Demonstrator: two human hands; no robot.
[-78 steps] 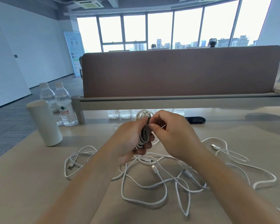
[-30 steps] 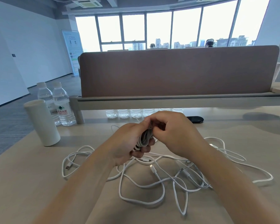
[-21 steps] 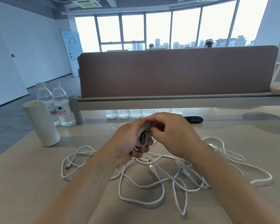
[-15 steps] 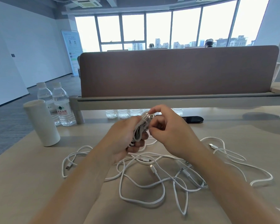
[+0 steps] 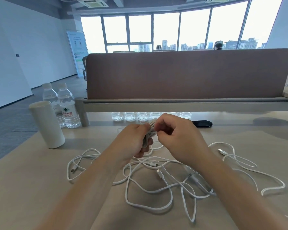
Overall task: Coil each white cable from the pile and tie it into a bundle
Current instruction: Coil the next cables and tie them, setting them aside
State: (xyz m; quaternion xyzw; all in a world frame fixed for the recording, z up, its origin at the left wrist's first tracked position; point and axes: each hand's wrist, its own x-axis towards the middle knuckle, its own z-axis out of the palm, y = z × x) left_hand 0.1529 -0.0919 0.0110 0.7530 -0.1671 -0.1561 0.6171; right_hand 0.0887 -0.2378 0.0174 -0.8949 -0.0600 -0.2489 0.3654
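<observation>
A coiled white cable (image 5: 149, 134) is held upright above the desk, between both hands. My left hand (image 5: 134, 142) grips the coil around its lower part. My right hand (image 5: 176, 135) pinches the coil's upper part with curled fingers, and most of the coil is hidden behind them. Under my hands a pile of loose white cables (image 5: 158, 183) sprawls over the light wooden desk (image 5: 32, 188), with several plugs lying free.
A white cylinder cup (image 5: 47, 124) stands at the left, two water bottles (image 5: 66, 105) behind it. A brown partition (image 5: 188, 73) runs across the back, more bottles (image 5: 143, 116) under its rail. A black flat object (image 5: 201, 123) lies at the right rear.
Both hands stayed on the coil, lifting it slightly and working the fingers around its top. The loose pile on the desk has not shifted.
</observation>
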